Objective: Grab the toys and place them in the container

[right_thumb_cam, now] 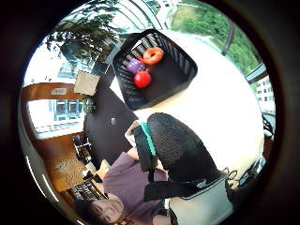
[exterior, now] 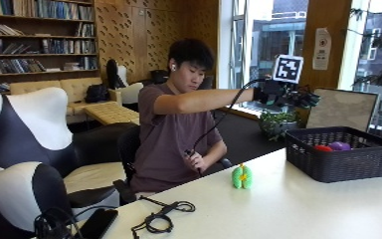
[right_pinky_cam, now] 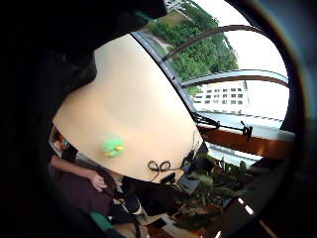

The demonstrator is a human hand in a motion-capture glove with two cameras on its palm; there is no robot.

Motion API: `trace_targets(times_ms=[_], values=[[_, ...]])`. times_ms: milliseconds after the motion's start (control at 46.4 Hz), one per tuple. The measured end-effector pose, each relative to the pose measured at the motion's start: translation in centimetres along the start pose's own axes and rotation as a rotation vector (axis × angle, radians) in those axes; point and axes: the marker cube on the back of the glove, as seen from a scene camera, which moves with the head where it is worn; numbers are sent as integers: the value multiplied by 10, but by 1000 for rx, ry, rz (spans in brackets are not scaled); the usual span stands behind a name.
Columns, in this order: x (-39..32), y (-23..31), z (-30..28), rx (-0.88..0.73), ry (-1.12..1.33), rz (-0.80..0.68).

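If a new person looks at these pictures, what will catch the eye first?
Probably the black basket at the table's far end, with red, purple and orange toys inside. Next the green toy standing alone mid-table, near the person. The gloved right hand is raised above and just short of the basket.
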Motion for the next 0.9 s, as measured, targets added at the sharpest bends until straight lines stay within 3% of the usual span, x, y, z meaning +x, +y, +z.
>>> trace_targets(times_ms=[86, 194, 323, 452, 517, 625, 689, 905], values=[[33, 33, 25, -25, -22, -35], [62, 58, 76, -54, 88, 81], [66, 89, 180, -117, 186, 3], [24, 109, 270, -197, -130, -170], [24, 113, 296, -127, -208, -208], [24, 110, 309, 204, -269, -193], [20, 106, 312, 313, -292, -172], [14, 84, 304, 352, -256, -162]])
